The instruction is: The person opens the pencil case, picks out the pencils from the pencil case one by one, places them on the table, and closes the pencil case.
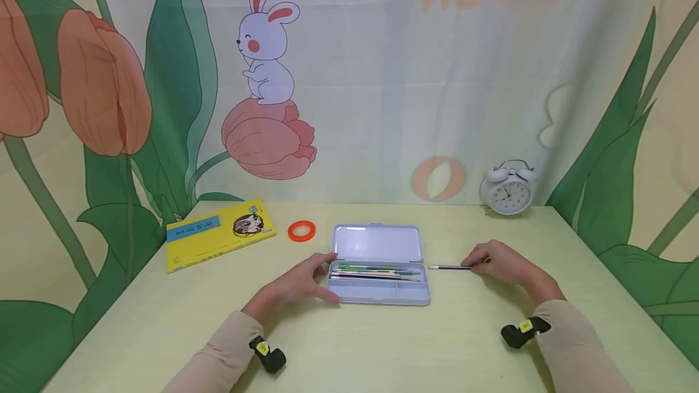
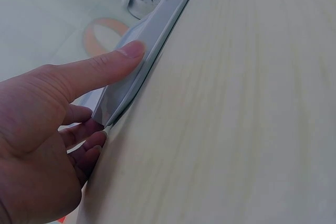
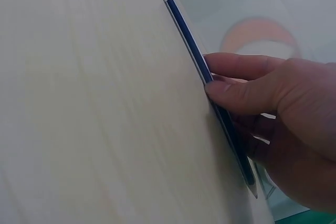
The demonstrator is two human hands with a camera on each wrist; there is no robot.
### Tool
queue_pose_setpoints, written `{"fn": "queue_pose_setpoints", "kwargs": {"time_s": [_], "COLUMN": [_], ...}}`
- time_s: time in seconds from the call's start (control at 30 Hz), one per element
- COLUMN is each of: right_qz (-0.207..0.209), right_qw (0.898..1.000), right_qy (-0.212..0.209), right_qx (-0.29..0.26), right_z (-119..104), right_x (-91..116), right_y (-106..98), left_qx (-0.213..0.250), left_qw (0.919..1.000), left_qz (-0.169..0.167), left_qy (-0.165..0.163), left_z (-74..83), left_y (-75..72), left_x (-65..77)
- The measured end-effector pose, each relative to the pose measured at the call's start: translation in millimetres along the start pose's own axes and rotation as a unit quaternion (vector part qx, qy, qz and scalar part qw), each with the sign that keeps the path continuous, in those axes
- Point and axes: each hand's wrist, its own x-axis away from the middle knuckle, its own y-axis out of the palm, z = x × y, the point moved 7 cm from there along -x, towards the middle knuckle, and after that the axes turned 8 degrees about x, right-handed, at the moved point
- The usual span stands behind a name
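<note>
A pale lilac pencil case lies on the table with its lid folded back. Several pencils lie in its long compartment. My left hand holds the case's left end, the thumb along its near side and the fingertips at the far corner. To the right of the case, my right hand pinches a dark blue pencil between thumb and fingers. The pencil's white eraser end points toward the case. Its sharpened tip sticks out below the hand in the right wrist view.
At the back left lies a yellow book, with a roll of orange tape beside it. A white twin-bell alarm clock stands at the back right. A printed curtain hangs behind the pale wooden table.
</note>
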Motion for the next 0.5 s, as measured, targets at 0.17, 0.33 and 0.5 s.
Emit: {"fn": "queue_pose_setpoints", "kwargs": {"time_s": [0.17,0.33,0.5], "right_qz": [-0.001,0.005,0.046], "right_qw": [1.0,1.0,0.998], "right_qy": [0.0,0.009,0.033], "right_qx": [-0.007,-0.01,-0.01], "right_z": [0.9,3.5,7.2], "right_x": [1.7,3.0,3.9], "right_y": [-0.8,-2.9,-11.7], "left_qx": [-0.001,-0.001,0.001], "left_qw": [1.0,1.0,1.0], "left_qz": [-0.001,-0.001,0.001], "left_qy": [-0.002,-0.003,0.001], "left_z": [-0.5,-1.4,-1.1], "left_y": [0.1,0.5,0.5], "left_x": [0.2,-0.1,-0.6]}}
